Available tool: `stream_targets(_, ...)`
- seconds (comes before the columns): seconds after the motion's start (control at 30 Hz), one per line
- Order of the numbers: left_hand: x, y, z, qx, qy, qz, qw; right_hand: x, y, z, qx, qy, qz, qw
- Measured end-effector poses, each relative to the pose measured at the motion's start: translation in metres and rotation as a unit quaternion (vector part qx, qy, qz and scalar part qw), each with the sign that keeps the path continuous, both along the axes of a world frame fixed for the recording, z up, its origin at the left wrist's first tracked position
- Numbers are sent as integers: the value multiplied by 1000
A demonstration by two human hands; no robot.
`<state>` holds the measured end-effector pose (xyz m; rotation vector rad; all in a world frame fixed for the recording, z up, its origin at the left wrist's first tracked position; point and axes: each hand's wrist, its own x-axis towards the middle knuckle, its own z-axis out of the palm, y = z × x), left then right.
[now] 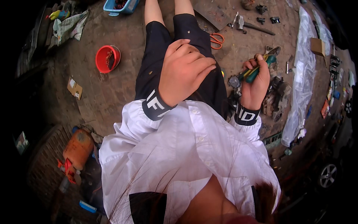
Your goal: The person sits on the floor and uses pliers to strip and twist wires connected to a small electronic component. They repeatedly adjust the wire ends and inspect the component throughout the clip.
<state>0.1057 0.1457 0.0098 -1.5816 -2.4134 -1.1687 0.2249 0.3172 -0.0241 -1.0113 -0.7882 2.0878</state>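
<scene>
My left hand [186, 69] is held over my lap with its back toward me. Its fingers are bent and close together, and the thumb and whatever may be in the grasp are hidden. On the right, my right hand [257, 80] is closed around a pair of pliers with green and yellow handles [252, 75]. The handle ends stick out on the left of that hand, and the dark metal head points away to the upper right. Below the pliers, a greasy metal machine part [276, 98] lies on the ground beside my right wrist. Orange-handled scissors [217, 41] lie beyond my knee.
A red bucket [99, 59] stands at left, with a blue basin [128, 6] farther off. A hammer [257, 27] and small dark parts lie at the far right. Plastic sheeting [301, 74] runs along the right. A rusty orange cylinder [78, 147] is at lower left.
</scene>
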Motion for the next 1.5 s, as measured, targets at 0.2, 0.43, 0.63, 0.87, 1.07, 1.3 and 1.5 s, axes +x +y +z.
stream_targets(0.2, 0, 0, -2, 7, -10, 14, 1000, 1, -1, 1, -1, -2, -5, 1000)
stream_targets(0.43, 6, 0, -4, 62, -204, 53, 976, 2, -2, 8, -10, 11, 1, 1000)
stream_targets(0.63, 3, -10, 0, 182, -454, -33, 872, 6, -4, 14, -12, 20, 19, 1000)
stream_targets(0.87, -3, -12, -3, 334, -629, -183, 678, 3, -11, 29, 8, 13, 29, 999)
stream_targets(1.07, -5, -15, -5, 340, -591, -162, 713, -5, -15, 34, 5, 1, 24, 1000)
stream_targets(1.3, -6, -20, 1, 274, -553, -50, 785, -2, -11, 25, -7, 28, 18, 999)
stream_targets(1.5, -3, -15, 0, 129, -332, 53, 933, -2, -10, 25, -28, 17, 11, 999)
